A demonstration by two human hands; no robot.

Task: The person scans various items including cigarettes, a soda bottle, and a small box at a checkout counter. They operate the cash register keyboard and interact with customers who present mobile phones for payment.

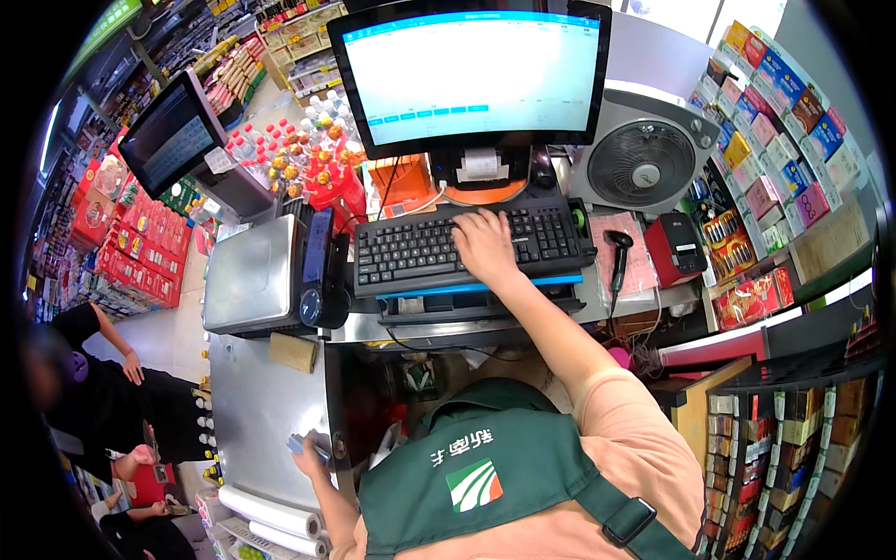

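My right hand (484,245) rests on the right-centre part of a black computer keyboard (413,252), palm down with the fingers spread. Behind the keyboard stands a lit monitor (476,77), with a receipt printer (483,166) under it. My left hand (311,455) is low at the left, over the metal counter (259,406), with its fingers closed around a small light-blue item (308,446) whose kind I cannot tell. A flatbed weighing scale (252,269) sits left of the keyboard. A handheld barcode scanner (617,259) lies to its right on a pink sheet.
An open-fronted drawer (483,308) is under the keyboard. A fan (642,161) and a red box-shaped device (675,248) stand at right. Plastic film rolls (269,511) lie at lower left. People in black (133,413) stand beyond the counter. A sponge-like block (292,352) lies near the scale.
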